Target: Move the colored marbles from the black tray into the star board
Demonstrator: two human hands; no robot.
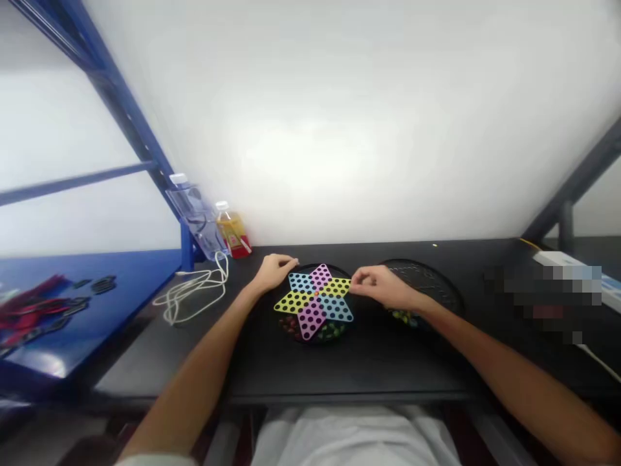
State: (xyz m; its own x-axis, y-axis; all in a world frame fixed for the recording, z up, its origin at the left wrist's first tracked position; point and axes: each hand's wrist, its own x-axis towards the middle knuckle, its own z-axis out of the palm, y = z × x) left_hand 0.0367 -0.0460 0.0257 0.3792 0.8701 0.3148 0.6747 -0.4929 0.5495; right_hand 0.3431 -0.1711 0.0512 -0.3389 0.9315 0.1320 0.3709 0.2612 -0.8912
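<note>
A star-shaped Chinese checkers board (317,301) in pink, yellow and light blue, dotted with black holes, lies over a round black tray (310,342). One small orange bead (316,293) sits at its middle. Reddish-brown pieces (290,325) and green pieces (332,331) show in the tray between the star's points. My left hand (276,272) is closed, its fingertips at the tray's far-left rim. At the star's right yellow point, my right hand (383,286) pinches with thumb and forefinger; whether a small piece is between them is hidden.
Partly under my right forearm lies a round black lid (427,285), with yellow-green pieces (404,317) nearby. A white cable (194,291), a clear container (201,220) and a bottle (233,233) are at left. A white box (557,260) lies at right, beside a blurred-out patch.
</note>
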